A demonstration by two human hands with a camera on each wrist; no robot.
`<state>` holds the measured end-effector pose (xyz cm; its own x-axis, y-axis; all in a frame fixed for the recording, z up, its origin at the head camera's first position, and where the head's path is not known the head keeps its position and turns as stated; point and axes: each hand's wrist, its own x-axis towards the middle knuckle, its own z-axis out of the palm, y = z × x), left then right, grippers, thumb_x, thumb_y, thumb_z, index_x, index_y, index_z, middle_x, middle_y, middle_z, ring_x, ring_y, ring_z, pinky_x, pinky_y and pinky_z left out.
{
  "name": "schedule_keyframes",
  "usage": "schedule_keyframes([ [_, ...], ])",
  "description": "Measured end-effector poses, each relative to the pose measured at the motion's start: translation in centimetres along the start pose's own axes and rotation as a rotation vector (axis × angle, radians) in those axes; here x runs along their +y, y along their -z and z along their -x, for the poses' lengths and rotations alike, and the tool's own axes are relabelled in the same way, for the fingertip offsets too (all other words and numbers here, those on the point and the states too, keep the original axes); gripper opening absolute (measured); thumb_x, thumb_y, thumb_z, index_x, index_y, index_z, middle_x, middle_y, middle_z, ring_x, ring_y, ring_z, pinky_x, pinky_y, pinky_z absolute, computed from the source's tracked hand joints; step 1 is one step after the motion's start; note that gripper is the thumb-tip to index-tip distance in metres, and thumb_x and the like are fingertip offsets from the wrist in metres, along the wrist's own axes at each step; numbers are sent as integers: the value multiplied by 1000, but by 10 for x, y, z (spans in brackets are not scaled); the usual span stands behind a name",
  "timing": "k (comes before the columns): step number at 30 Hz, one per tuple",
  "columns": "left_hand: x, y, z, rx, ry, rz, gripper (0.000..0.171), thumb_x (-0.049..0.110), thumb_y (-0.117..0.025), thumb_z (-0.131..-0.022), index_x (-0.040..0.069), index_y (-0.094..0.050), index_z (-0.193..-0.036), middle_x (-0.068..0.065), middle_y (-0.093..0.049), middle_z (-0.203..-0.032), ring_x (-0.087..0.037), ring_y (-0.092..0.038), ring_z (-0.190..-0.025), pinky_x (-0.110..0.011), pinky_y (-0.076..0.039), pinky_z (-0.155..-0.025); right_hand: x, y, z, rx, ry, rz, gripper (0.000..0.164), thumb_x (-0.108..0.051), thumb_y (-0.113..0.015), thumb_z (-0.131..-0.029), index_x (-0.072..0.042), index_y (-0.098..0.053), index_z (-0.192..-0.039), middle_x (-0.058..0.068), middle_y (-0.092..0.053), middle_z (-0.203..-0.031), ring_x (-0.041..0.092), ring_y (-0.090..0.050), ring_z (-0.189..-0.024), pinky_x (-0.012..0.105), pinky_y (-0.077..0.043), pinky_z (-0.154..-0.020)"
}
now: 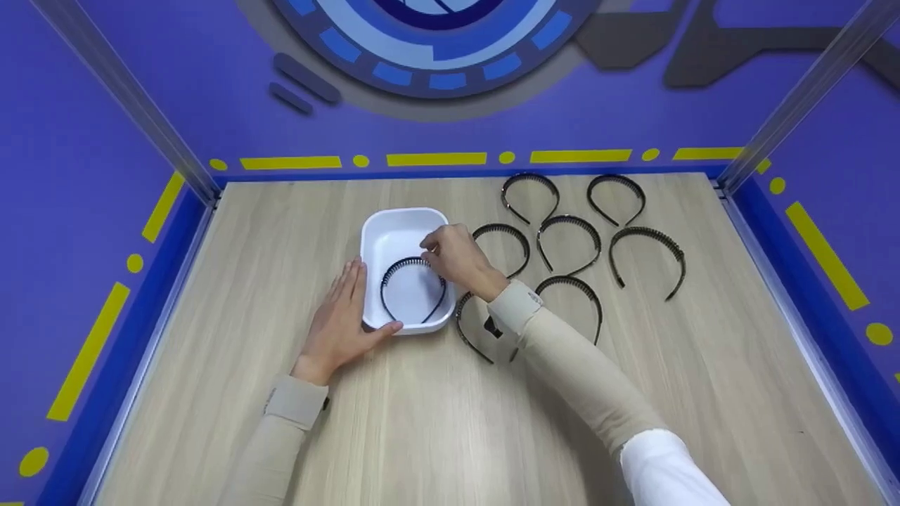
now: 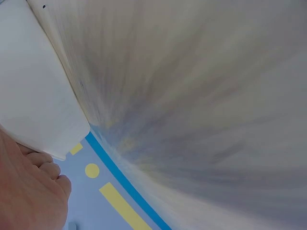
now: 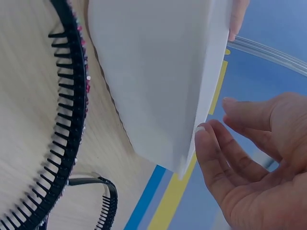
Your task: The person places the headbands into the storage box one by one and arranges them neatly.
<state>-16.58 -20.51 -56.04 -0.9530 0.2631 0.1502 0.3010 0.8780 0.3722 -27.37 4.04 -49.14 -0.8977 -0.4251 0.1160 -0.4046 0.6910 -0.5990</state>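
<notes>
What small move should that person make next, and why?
Perhaps move the right hand to a loose headband beside the tray: that hand looks empty, another headband lies inside, and several lie outside.

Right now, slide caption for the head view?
Hands at a white tub with a black headband inside, more headbands alongside.

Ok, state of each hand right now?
Left hand: open, resting against the tray.
Right hand: open, fingers loosely bent, nothing held.
</notes>
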Motion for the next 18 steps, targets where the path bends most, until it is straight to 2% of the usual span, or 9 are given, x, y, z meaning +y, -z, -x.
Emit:
schedule_keyframes([
  [6, 0, 0, 1, -10, -1, 1, 125, 79, -64, -90, -3, -12, -169, -19, -10, -179, -33, -10, -167, -46, -14, -138, 5, 10, 7, 6, 40, -18, 19, -6, -76, -97, 3, -82, -113, 18, -82, -106, 27, -80, -92, 33, -67, -81],
  [12, -1, 0, 0, -14, 1, -1, 126, 80, -64, -90, -2, -10, -169, -19, -10, -179, -34, -10, -167, -45, -14, -138, 13, 25, 17, 15, 31, -52, 23, -9, -76, -98, 5, -80, -116, 20, -80, -112, 29, -78, -96, 36, -67, -84],
  [18, -1, 0, 0, -5, -3, 20, 125, 77, -67, -90, -3, -12, -169, -20, -12, -179, -34, -10, -167, -47, -13, -138, 24, 44, 30, 47, 45, -57, 22, -8, -75, -97, 5, -80, -114, 21, -80, -109, 30, -78, -93, 40, -67, -84],
])
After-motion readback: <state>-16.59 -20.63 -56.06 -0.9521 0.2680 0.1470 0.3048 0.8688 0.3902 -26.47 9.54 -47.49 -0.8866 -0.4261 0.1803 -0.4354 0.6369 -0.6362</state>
